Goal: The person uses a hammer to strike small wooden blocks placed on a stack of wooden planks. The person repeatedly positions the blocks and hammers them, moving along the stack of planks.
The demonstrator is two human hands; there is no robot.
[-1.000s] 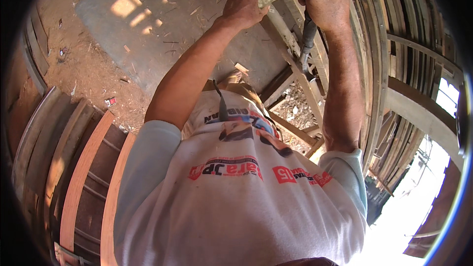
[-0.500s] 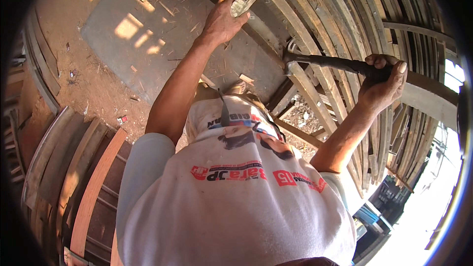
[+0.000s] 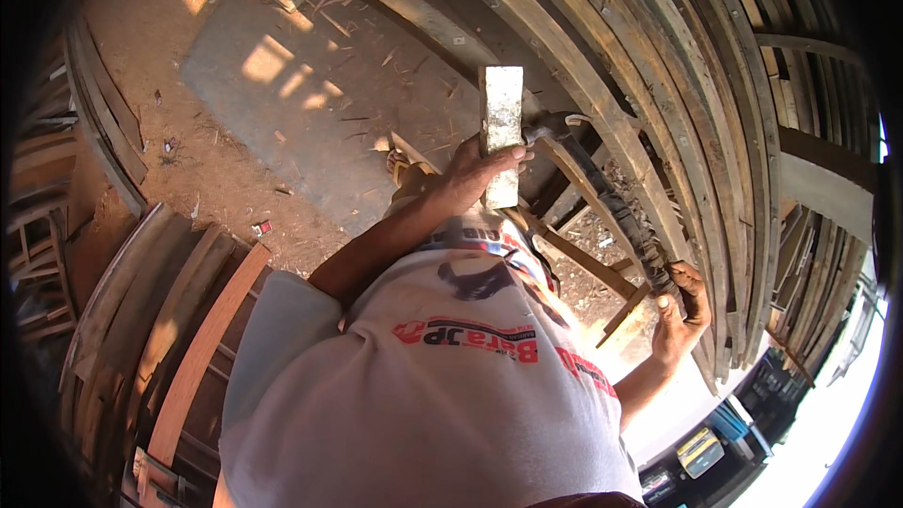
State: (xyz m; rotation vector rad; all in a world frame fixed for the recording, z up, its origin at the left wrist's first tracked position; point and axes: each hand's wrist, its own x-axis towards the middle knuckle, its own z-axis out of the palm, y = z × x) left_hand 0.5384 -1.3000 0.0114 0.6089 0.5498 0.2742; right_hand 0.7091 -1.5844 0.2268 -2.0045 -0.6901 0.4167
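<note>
A short, pale wooden block [image 3: 501,108] with a rough, whitish face stands in front of my torso. My left hand [image 3: 467,177] is closed around its lower part, with the fingers across its face. My right hand [image 3: 681,312] grips the end of a claw hammer [image 3: 609,196], whose dark handle slants up and to the left. The hammer's head lies close to the block's right side; whether the two touch, I cannot tell.
Long wooden beams [image 3: 564,66] stand in rows ahead and to the right. At the lower left are stacked boards, one of them reddish [image 3: 202,357]. Wood scraps and splinters lie on the dirt floor [image 3: 221,179] beside a grey slab [image 3: 310,132].
My left hand has brought the block nearer to my body and turned it upright. My right hand has come down and inward, tilting the hammer so its head sits beside the block.
</note>
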